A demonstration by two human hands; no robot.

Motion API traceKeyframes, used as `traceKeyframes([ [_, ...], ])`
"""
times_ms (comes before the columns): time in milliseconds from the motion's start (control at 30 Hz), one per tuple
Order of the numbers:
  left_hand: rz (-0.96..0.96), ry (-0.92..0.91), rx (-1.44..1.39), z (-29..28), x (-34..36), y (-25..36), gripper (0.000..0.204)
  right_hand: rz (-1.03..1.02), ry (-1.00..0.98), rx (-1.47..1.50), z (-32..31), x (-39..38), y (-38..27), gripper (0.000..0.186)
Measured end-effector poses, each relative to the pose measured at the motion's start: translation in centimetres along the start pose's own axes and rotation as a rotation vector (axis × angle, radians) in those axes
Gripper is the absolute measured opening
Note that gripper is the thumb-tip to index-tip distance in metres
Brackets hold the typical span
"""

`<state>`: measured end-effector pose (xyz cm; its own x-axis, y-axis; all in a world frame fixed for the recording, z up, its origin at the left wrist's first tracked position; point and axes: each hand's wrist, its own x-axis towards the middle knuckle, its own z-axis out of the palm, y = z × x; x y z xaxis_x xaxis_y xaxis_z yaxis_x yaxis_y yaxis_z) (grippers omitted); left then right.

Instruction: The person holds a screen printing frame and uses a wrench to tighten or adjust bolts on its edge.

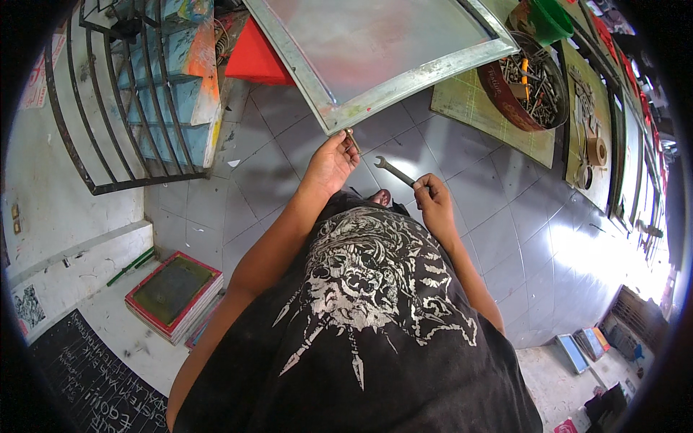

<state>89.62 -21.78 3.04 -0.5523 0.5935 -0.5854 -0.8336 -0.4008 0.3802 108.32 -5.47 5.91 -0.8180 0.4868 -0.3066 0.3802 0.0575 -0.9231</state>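
Observation:
A large screen-printing frame (401,85) with a worn metal border and a greyish, pink-stained mesh reaches toward me from the far side. Just below its near corner, my left hand (332,164) is closed on a small metal bolt (351,138). The bolt's tip comes close to the frame's corner; whether they touch I cannot tell. My right hand (434,206) grips the lower end of an open-end wrench (395,171). The wrench's open jaw points up and left, toward the left hand, and stays apart from the frame and the bolt.
Right of the frame, a round tin (509,97) full of metal hardware sits on a greenish board (462,119), beside a green bucket (546,20). A black metal rack (137,180) stands at left. Stacked red-edged screens (173,296) lie lower left, above the grey tiled floor (498,231).

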Motion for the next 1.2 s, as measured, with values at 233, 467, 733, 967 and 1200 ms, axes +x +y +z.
traceKeyframes([
  [233, 0.008, 0.071, 0.067, -0.5, 0.0, -0.2, 0.018, 0.009, 0.025, 0.004, -0.2, -0.1, -0.1, 0.017],
  [467, 1.109, 0.349, 1.441, 1.2, -4.1, 2.3, 0.033, -0.024, 0.108, -0.116, -0.6, -0.5, -1.7, 0.017],
  [733, 1.081, 0.345, 1.412, 0.4, -2.7, 2.0, 0.033, -0.226, 0.107, -0.316, 0.7, 2.3, -5.2, 0.014],
  [967, 0.568, 0.348, 1.052, 0.8, -4.8, -0.2, 0.037, -0.476, 0.124, -0.441, 2.5, 4.7, -4.9, 0.014],
  [1200, 1.297, 0.269, 1.766, 2.6, -3.8, 3.3, 0.04, -0.596, 0.134, -0.521, 2.6, 5.7, -4.2, 0.013],
])
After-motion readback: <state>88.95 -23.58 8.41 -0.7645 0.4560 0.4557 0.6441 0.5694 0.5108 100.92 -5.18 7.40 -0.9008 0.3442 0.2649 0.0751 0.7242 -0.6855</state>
